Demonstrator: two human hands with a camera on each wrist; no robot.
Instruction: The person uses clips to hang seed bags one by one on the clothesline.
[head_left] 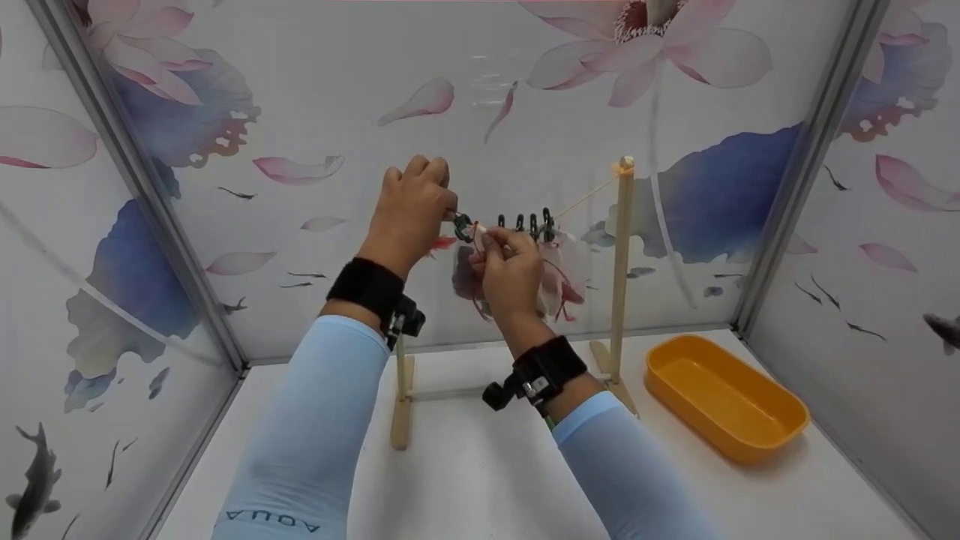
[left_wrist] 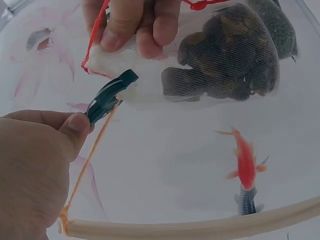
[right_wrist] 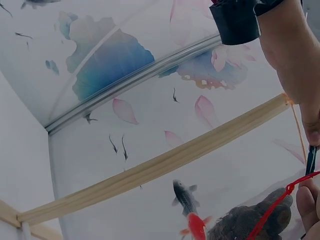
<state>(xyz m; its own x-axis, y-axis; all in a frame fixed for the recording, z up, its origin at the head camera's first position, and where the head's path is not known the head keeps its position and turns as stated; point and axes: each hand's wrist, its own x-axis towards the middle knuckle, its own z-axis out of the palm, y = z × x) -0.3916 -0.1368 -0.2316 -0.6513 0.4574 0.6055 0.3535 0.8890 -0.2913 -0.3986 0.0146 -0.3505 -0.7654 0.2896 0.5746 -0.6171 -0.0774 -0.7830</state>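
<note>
At the string line, my left hand [head_left: 409,214] pinches a dark green clothespin [left_wrist: 106,100] between thumb and finger. The clothespin's far end is at the orange string [left_wrist: 90,152], beside the bag's top edge; whether it bites on the bag cannot be told. My right hand [head_left: 516,271] pinches the gathered white top of a mesh drawstring bag [left_wrist: 230,52] with a red cord [right_wrist: 270,212]. Dark, lumpy contents show through the mesh. More dark clothespins [head_left: 533,225] sit on the line to the right, with other mesh bags [head_left: 562,274] hanging below, partly behind my right hand.
A wooden post [head_left: 622,277] holds the string's right end; another post [head_left: 401,375] stands left, partly behind my left arm. A yellow plastic basin [head_left: 664,371] rests on the white table [head_left: 465,480] at right. Printed panels [head_left: 315,97] surround the table.
</note>
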